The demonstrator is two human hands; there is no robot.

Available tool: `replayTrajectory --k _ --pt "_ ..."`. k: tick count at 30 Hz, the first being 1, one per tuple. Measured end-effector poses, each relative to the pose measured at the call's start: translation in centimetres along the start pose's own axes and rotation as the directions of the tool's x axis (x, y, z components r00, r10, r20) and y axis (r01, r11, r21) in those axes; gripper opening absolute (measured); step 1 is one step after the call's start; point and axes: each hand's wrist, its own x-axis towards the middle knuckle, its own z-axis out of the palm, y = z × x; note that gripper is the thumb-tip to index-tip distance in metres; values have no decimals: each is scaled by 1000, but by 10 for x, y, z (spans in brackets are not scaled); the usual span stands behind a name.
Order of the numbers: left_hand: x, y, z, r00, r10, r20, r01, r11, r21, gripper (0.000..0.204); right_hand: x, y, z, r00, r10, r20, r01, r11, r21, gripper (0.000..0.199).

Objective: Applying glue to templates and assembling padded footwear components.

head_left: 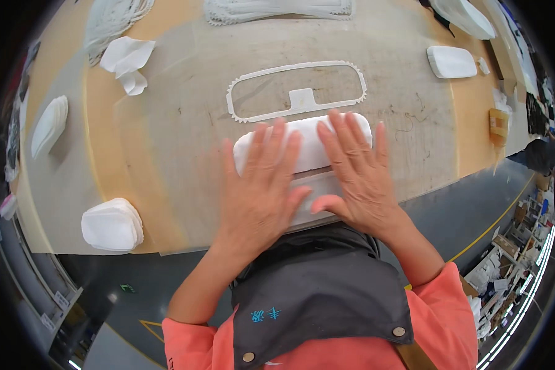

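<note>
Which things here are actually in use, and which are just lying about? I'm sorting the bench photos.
In use:
left hand and right hand, both flat on the white pad
flat white piece just under the pad
toothed frame right behind the pad

Lying about:
pad stack
crumpled paper
side stack
far pad

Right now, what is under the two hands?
Both the left hand and right hand lie flat on a white padded piece. Its middle and near edge are covered by them.
</note>
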Motion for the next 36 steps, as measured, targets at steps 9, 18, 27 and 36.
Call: replayTrajectory --k 9,18,27,36 --pt "-52 -47 -3 958 -287 13 284 955 89 92 -24 40 -7 973 226 36 -221 969 -112 107" --pt "-89 -39 -8 923 -348 -166 352 936 -8 90 51 -29 8 894 -415 -168 419 908 -11 13" --pt "-89 -28 4 932 -267 -247 238 961 -142 61 74 -17 18 824 -553 -123 562 826 50 10" --pt "-64 -15 13 959 -173 -226 135 976 -173 56 44 71 24 965 262 20 -4 -62 998 18"
